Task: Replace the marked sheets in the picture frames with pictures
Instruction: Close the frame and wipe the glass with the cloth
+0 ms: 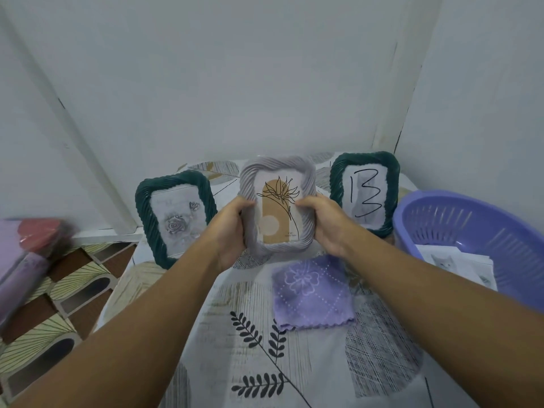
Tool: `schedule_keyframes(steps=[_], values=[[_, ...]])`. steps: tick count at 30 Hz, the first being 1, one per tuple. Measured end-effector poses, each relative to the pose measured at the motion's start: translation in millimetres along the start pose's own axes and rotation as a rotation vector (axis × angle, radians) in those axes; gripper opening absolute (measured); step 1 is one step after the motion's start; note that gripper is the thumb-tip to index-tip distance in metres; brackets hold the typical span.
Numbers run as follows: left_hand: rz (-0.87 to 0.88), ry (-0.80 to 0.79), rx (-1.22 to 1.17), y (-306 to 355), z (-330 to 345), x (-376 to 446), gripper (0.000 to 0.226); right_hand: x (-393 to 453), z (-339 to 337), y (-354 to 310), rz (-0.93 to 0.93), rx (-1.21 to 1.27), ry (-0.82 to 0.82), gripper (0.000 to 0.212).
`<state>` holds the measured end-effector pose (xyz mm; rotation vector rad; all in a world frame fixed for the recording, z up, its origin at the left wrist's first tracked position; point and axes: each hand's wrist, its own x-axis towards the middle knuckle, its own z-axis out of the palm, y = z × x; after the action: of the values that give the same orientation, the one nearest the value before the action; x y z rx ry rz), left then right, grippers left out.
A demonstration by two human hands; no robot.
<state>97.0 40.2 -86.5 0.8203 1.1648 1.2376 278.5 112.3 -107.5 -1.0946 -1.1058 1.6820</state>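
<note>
Two bare forearms, entering from the lower corners of the view. No sleeves visible; no watch, bracelet or ring on either wrist or hand. Left hand (232,228): ungloved, thumb and curled fingers showing. Right hand (325,223): ungloved, thumb and knuckles showing. Nails too small to make out.

both hands (232,228), grey frame (278,201) (held upright)

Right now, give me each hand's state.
Left hand: closed on the grey frame, left edge.
Right hand: closed on the same frame, right edge.
</note>
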Motion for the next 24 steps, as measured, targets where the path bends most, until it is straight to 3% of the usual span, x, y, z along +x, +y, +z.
schedule_keyframes(steps=[3, 7, 13, 16, 20, 24], values=[[-0.003, 0.065, -0.004, -5, -1, 14, 0.018, 12, 2, 2, -0.003, -0.026, 0.014, 0.042], [0.0, 0.133, -0.058, -13, -5, 25, 0.018, 19, 8, 4, -0.005, -0.062, -0.007, 0.017], [-0.034, 0.164, -0.094, -22, -6, 32, 0.047, 31, 8, 16, 0.031, -0.11, 0.039, 0.035], [-0.021, 0.206, -0.081, -25, -5, 35, 0.036, 31, 8, 18, 0.033, -0.119, 0.048, 0.03], [-0.022, 0.238, -0.033, -27, -4, 35, 0.037, 31, 10, 21, 0.029, -0.117, 0.054, 0.028], [-0.027, 0.39, 0.095, -29, 1, 34, 0.029, 26, 12, 20, 0.037, -0.127, 0.046, 0.015]])
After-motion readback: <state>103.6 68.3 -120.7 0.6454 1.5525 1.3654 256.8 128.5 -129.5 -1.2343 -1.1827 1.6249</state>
